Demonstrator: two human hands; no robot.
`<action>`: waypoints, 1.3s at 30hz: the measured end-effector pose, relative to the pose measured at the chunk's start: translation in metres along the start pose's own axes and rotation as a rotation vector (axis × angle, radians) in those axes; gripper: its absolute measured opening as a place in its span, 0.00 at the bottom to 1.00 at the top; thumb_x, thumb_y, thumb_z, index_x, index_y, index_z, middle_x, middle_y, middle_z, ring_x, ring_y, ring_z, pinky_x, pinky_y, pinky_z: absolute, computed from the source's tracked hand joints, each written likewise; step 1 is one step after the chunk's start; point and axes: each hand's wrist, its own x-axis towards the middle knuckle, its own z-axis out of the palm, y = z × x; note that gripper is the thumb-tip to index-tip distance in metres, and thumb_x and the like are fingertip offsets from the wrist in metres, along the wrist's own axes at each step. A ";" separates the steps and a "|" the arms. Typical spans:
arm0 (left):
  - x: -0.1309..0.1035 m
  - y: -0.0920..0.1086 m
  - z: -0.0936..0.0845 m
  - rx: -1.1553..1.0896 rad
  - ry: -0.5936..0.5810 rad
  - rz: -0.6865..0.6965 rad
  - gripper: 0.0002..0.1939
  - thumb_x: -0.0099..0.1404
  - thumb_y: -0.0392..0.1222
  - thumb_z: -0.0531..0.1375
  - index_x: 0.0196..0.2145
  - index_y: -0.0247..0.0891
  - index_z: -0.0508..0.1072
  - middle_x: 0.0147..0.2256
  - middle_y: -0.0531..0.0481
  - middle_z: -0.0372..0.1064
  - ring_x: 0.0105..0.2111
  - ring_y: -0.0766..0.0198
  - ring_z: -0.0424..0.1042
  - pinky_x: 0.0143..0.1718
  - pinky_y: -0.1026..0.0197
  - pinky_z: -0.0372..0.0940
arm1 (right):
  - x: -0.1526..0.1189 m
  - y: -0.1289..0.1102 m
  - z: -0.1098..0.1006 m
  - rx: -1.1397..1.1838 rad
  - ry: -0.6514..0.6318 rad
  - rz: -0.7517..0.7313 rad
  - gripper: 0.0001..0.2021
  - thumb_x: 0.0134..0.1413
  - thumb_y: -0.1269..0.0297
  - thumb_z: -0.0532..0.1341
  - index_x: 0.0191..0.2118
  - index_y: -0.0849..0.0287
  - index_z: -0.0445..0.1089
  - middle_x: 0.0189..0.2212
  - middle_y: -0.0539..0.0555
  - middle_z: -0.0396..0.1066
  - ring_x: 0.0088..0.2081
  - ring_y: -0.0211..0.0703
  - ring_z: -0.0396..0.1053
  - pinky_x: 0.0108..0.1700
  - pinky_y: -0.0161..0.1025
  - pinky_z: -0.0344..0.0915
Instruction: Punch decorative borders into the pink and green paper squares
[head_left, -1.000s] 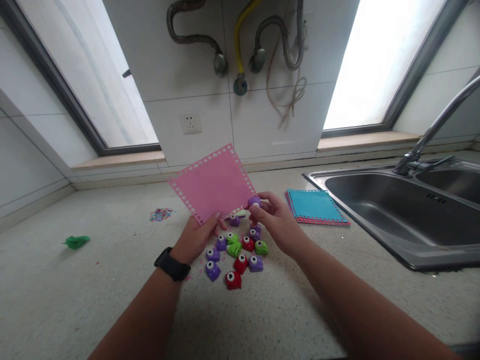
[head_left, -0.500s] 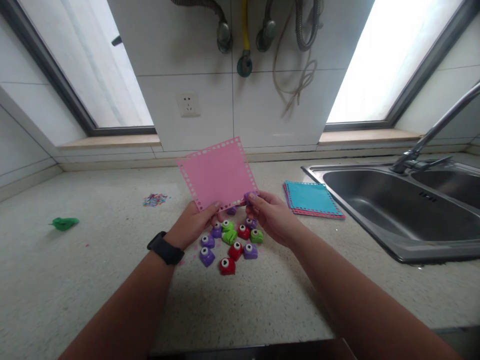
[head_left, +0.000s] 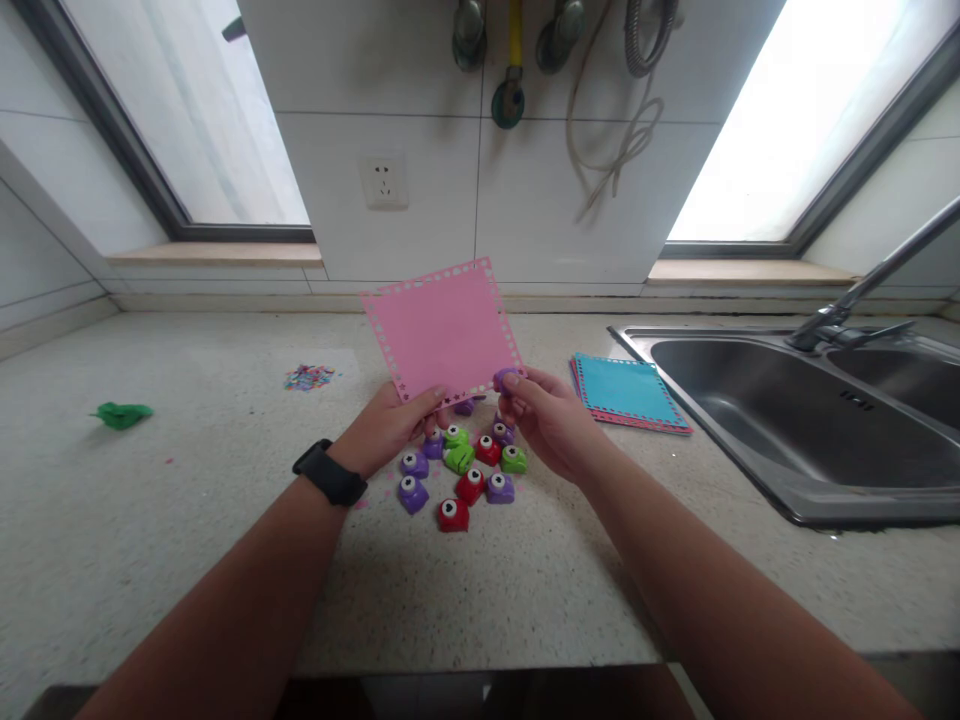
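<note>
My left hand (head_left: 401, 420) is closed on the lower left edge of a pink sheet of paper (head_left: 446, 335), thumb on top. Shaped holes run along the sheet's borders. Between the thumb and fingers of my right hand (head_left: 544, 415) is a purple craft punch (head_left: 508, 380), at the sheet's lower right corner. Beneath my hands, several more punches lie on the counter: purple ones (head_left: 412, 493), red ones (head_left: 453, 515) and green ones (head_left: 514, 460). The fingers under the paper are partly hidden.
A stack of blue and pink punched sheets (head_left: 630, 392) lies to the right, beside the steel sink (head_left: 720, 440). Left of the paper is a pile of coloured paper bits (head_left: 309, 377). A crumpled green thing (head_left: 122, 415) lies far left on the counter (head_left: 225, 530).
The camera view has tilted down a little. Both hands still hold the sheet and the purple punch, which remains at the lower right corner.
</note>
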 end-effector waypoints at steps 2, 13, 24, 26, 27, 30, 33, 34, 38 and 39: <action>0.000 0.001 0.001 -0.005 0.006 0.002 0.19 0.62 0.55 0.63 0.26 0.35 0.71 0.21 0.52 0.67 0.19 0.69 0.62 0.19 0.67 0.53 | 0.000 0.000 0.000 -0.008 0.015 -0.010 0.10 0.49 0.57 0.70 0.33 0.57 0.73 0.31 0.50 0.68 0.29 0.36 0.62 0.31 0.36 0.60; -0.001 0.001 0.002 0.028 -0.010 -0.006 0.19 0.63 0.55 0.61 0.24 0.35 0.72 0.19 0.52 0.67 0.18 0.70 0.62 0.19 0.66 0.53 | 0.004 0.009 -0.001 -0.057 0.029 -0.053 0.09 0.51 0.57 0.69 0.34 0.55 0.73 0.32 0.51 0.70 0.29 0.36 0.63 0.31 0.37 0.62; 0.000 -0.004 0.001 0.010 -0.039 0.007 0.18 0.65 0.53 0.60 0.25 0.36 0.72 0.21 0.51 0.69 0.19 0.70 0.63 0.19 0.67 0.54 | 0.003 0.010 -0.002 -0.045 0.028 -0.078 0.09 0.49 0.58 0.70 0.31 0.57 0.73 0.27 0.48 0.67 0.26 0.35 0.61 0.27 0.36 0.58; 0.000 -0.004 0.001 0.023 -0.045 0.012 0.19 0.66 0.53 0.60 0.25 0.36 0.72 0.21 0.51 0.68 0.18 0.70 0.62 0.18 0.67 0.53 | 0.003 0.009 -0.001 -0.045 0.038 -0.075 0.10 0.49 0.58 0.70 0.30 0.57 0.72 0.26 0.48 0.67 0.25 0.34 0.61 0.27 0.36 0.58; 0.000 -0.004 0.001 0.029 -0.052 0.015 0.19 0.66 0.53 0.59 0.25 0.35 0.72 0.21 0.52 0.67 0.18 0.70 0.62 0.18 0.67 0.53 | 0.002 0.008 -0.001 -0.055 0.044 -0.071 0.10 0.49 0.58 0.69 0.30 0.58 0.72 0.25 0.48 0.66 0.26 0.35 0.61 0.27 0.35 0.58; 0.000 -0.004 0.001 0.037 -0.075 0.021 0.20 0.67 0.52 0.58 0.25 0.35 0.72 0.21 0.52 0.67 0.19 0.70 0.62 0.19 0.68 0.53 | 0.002 0.008 0.000 -0.074 0.057 -0.059 0.10 0.49 0.58 0.69 0.30 0.58 0.72 0.25 0.48 0.67 0.26 0.35 0.62 0.27 0.35 0.59; 0.000 -0.003 0.001 0.046 -0.100 0.019 0.20 0.68 0.52 0.57 0.25 0.35 0.71 0.21 0.52 0.66 0.19 0.71 0.61 0.20 0.68 0.53 | 0.002 0.008 0.001 -0.051 0.056 -0.056 0.09 0.49 0.59 0.69 0.30 0.58 0.72 0.24 0.48 0.66 0.25 0.34 0.62 0.27 0.34 0.59; 0.000 -0.003 0.001 0.051 -0.106 0.019 0.20 0.68 0.52 0.57 0.25 0.34 0.71 0.21 0.52 0.66 0.19 0.71 0.61 0.20 0.68 0.53 | 0.002 0.008 0.001 -0.044 0.055 -0.057 0.09 0.49 0.59 0.69 0.30 0.58 0.72 0.24 0.47 0.66 0.25 0.34 0.62 0.27 0.34 0.59; 0.000 -0.004 0.000 0.044 -0.108 0.029 0.20 0.69 0.51 0.57 0.26 0.34 0.71 0.21 0.53 0.66 0.20 0.71 0.61 0.20 0.68 0.52 | 0.002 0.007 0.002 -0.043 0.054 -0.061 0.09 0.49 0.59 0.69 0.30 0.58 0.73 0.27 0.49 0.68 0.26 0.34 0.63 0.27 0.35 0.59; 0.000 -0.004 0.000 0.040 -0.111 0.034 0.19 0.69 0.51 0.57 0.26 0.34 0.71 0.22 0.53 0.66 0.20 0.71 0.61 0.20 0.68 0.52 | 0.002 0.007 0.003 -0.043 0.055 -0.060 0.09 0.48 0.59 0.69 0.30 0.58 0.73 0.27 0.49 0.68 0.26 0.34 0.62 0.27 0.35 0.59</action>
